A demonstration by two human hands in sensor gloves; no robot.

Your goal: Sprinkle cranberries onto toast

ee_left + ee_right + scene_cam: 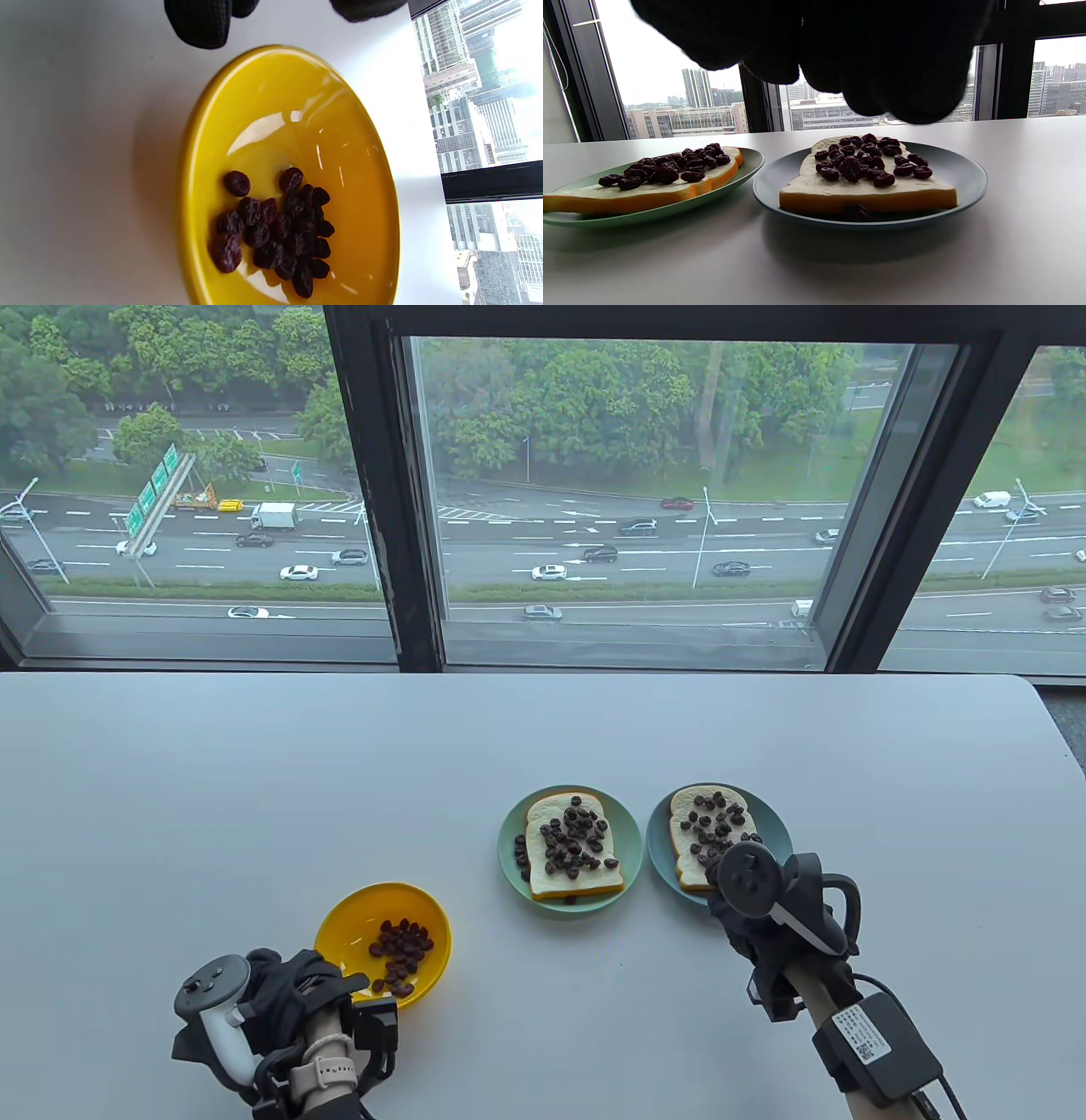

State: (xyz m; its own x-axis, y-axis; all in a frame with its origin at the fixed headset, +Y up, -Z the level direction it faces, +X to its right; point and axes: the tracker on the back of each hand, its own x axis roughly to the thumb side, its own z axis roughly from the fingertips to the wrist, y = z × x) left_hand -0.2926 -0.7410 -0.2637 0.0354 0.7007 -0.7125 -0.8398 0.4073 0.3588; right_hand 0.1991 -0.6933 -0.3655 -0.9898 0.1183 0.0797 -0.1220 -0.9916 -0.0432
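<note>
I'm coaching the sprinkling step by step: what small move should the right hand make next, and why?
Probably open the fingers a little to drop any cranberries it carries: the right hand hovers, fingers bunched, above the toast on the blue plate. Whether it holds any is hidden.

White table (254, 780), window (628, 492) overlooking road, trees, city buildings

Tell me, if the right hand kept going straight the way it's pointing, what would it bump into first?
Most likely the cranberry-covered toast on the blue plate: the right hand hangs just before it, fingers aimed that way. Its height above is unclear.
</note>
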